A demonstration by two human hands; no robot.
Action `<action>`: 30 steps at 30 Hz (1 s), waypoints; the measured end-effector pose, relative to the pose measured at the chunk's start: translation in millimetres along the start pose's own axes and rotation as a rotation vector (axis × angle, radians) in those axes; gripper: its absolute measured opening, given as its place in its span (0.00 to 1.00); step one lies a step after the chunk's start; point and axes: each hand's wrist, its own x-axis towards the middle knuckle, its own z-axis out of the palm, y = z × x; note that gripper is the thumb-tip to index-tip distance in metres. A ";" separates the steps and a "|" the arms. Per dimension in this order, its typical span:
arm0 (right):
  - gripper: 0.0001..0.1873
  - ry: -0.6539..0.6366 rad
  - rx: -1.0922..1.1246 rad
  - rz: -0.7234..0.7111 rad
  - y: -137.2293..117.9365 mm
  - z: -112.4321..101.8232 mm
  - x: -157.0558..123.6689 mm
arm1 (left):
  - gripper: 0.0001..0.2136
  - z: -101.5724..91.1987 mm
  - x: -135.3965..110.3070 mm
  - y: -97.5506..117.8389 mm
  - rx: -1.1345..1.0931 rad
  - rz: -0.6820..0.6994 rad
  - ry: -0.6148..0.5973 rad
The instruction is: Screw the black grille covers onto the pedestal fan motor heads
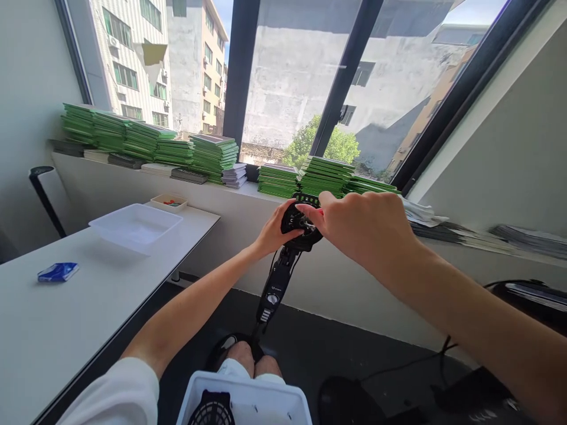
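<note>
A black pedestal fan [277, 283] stands in front of me, its column bearing a knob and several buttons. My left hand [274, 227] is closed around the left side of its round black head [305, 241], where inner parts show. My right hand [361, 218] reaches over the head's right side with fingers pinched. A bit of red shows at those fingertips, but what they hold is hidden. On my lap rests a white plastic tub [270, 385] with a black slotted grille part [213, 410] and several tiny dark pieces inside.
At left, a white table [39, 330] carries a translucent bin [137, 227], a small tray [177, 206] with red pieces and a blue packet [58, 272]. Stacks of green-edged books [212, 156] line the windowsill. A dark cable [403, 367] crosses the floor at right.
</note>
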 end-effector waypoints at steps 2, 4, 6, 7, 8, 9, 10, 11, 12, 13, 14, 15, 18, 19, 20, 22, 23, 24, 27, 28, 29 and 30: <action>0.22 -0.025 0.059 -0.049 1.6 0.0 1.8 | 0.30 0.5 -3.1 2.0 -0.001 -0.020 0.035; 0.22 -0.050 0.101 -0.100 3.1 0.8 2.6 | 0.22 1.5 -5.0 2.8 0.027 -0.028 0.049; 0.23 -0.018 0.072 -0.082 4.2 1.7 2.7 | 0.17 2.7 -5.4 2.9 0.056 -0.029 0.045; 0.25 0.012 0.041 -0.053 4.5 2.1 2.5 | 0.16 3.4 -5.4 3.0 0.061 -0.029 0.041; 0.27 0.036 0.021 -0.026 4.8 2.5 2.4 | 0.16 4.3 -5.6 3.1 0.057 -0.031 0.041; 0.28 0.044 0.025 -0.015 5.0 2.9 2.3 | 0.17 5.1 -5.9 3.3 0.046 -0.035 0.047; 0.27 0.031 0.053 -0.025 5.0 3.4 2.3 | 0.19 6.0 -6.3 3.4 0.033 -0.040 0.055; 0.25 0.005 0.090 -0.048 4.8 3.9 2.2 | 0.20 6.7 -6.9 3.6 0.021 -0.048 0.067; 0.24 -0.016 0.119 -0.073 4.4 4.5 2.1 | 0.20 7.3 -7.6 3.6 0.013 -0.058 0.084; 0.24 -0.020 0.127 -0.090 3.9 5.2 1.8 | 0.20 7.6 -8.2 3.6 0.009 -0.069 0.101; 0.24 -0.009 0.112 -0.094 3.4 5.9 1.4 | 0.19 7.7 -8.7 3.5 0.010 -0.079 0.115; 0.23 0.013 0.078 -0.083 3.0 6.5 1.0 | 0.18 7.6 -9.1 3.4 0.014 -0.089 0.129; 0.26 0.067 0.039 -0.060 3.3 8.3 0.7 | 0.16 6.6 -9.6 3.4 0.030 -0.107 0.144; 0.25 0.055 0.069 -0.086 3.8 8.5 1.0 | 0.16 6.5 -9.7 3.4 0.034 -0.102 0.141; 0.23 0.038 0.099 -0.116 4.4 8.4 1.4 | 0.16 6.5 -9.9 3.4 0.037 -0.090 0.136; 0.22 0.013 0.107 -0.136 4.9 7.2 2.6 | 0.16 7.5 -10.4 3.2 0.047 -0.058 0.126; 0.22 0.011 0.081 -0.115 4.7 6.2 3.1 | 0.16 8.4 -10.7 2.9 0.056 -0.047 0.125; 0.23 0.013 0.052 -0.083 4.3 5.0 3.6 | 0.16 9.5 -11.0 2.5 0.068 -0.041 0.123; 0.25 -0.014 0.102 -0.080 2.6 2.5 4.9 | 0.15 12.0 -11.5 0.8 0.094 -0.035 0.108; 0.24 -0.035 0.140 -0.111 2.1 2.5 5.2 | 0.15 12.3 -11.4 0.3 0.094 -0.032 0.103; 0.23 -0.049 0.160 -0.133 1.9 2.9 5.4 | 0.15 12.3 -11.2 -0.1 0.090 -0.031 0.102; 0.24 -0.051 0.151 -0.137 1.9 3.6 5.5 | 0.16 11.8 -10.9 -0.4 0.083 -0.034 0.104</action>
